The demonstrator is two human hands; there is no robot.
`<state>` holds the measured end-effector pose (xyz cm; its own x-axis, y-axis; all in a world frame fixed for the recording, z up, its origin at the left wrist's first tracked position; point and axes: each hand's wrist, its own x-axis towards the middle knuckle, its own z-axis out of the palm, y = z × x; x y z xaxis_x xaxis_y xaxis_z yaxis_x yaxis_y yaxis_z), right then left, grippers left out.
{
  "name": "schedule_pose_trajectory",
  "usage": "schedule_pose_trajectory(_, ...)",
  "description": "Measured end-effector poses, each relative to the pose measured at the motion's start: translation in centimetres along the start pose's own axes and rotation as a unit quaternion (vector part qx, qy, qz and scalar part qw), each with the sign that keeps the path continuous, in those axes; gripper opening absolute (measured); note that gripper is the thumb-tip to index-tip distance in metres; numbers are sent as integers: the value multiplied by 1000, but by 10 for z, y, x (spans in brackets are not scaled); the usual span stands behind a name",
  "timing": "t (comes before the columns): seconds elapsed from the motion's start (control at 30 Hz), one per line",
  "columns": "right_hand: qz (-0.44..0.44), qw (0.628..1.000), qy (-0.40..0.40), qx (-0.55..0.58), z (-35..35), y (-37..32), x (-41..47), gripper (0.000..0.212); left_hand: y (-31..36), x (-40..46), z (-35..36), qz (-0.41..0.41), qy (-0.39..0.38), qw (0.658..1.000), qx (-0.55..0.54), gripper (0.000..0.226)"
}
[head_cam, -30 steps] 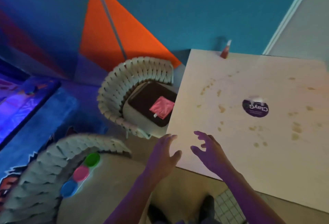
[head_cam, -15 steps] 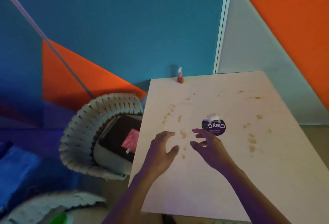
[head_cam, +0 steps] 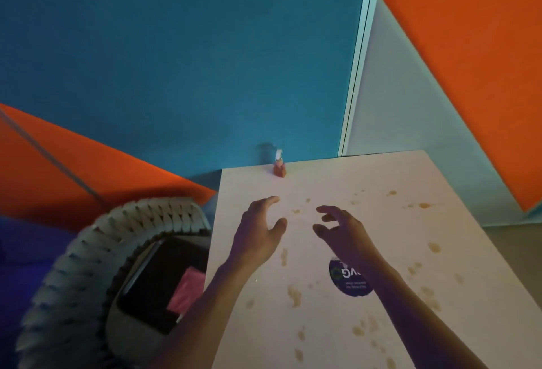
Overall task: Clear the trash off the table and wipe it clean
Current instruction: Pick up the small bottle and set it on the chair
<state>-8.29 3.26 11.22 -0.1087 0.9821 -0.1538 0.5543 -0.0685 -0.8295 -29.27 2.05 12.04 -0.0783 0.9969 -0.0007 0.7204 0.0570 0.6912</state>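
Both hands, left hand (head_cam: 258, 233) and right hand (head_cam: 343, 232), hover empty with fingers loosely spread above the stained table (head_cam: 337, 324). The small red sauce packet (head_cam: 279, 167) stands at the table's far edge; probably light and crushable, best pinched by its body.

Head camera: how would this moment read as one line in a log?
left hand open, empty | right hand open, empty | both over stained table | purple round label under right wrist | small red item at far edge
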Motion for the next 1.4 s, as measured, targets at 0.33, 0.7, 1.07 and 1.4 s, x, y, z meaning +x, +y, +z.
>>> schedule_pose_trajectory(0.33,6,1000,-1,-30,25,4,138,41,-34,138,15,-71,-19,996,51,57)
schedule_pose_trajectory(0.7,18,998,7,-61,73,31,266,44,-73,250,67,-101,-55,992,60,59)
schedule_pose_trajectory(1.07,14,993,-21,-114,121,61,347,54,-114,313,114,-95,-83,989,82,43)
schedule_pose_trajectory(1.4,-23,995,3,-102,126,68,326,25,-113,292,117,-54,-32,997,44,30)
